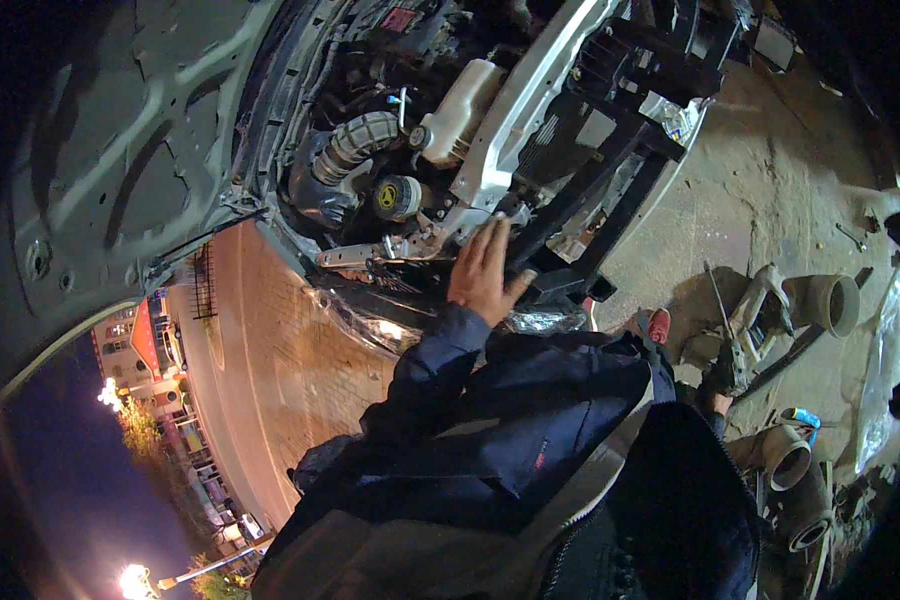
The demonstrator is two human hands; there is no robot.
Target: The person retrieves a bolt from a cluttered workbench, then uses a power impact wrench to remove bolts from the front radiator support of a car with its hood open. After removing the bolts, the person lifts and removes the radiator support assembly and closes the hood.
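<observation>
My left hand (485,270) lies flat with its fingers stretched out, at the front edge of an opened car's engine bay. Its fingertips reach the lower end of a silver metal crossbar (510,130), beside a black bumper frame (595,185). Nothing shows in that hand. Low at the right, my right hand (720,403) is mostly hidden by my dark clothing. Its fingers close on the dark end of a grey, dirty metal piece (738,360) whose kind I cannot make out. A thin rod and a pale bracket-like part stand out above it.
The raised hood (120,150) fills the upper left. Near the crossbar are a whitish plastic tank (465,110), a ribbed hose (355,145) and a round black cap (398,198). Pipe pieces (785,455), a spray can (800,417) and plastic sheet (880,370) lie on the ground.
</observation>
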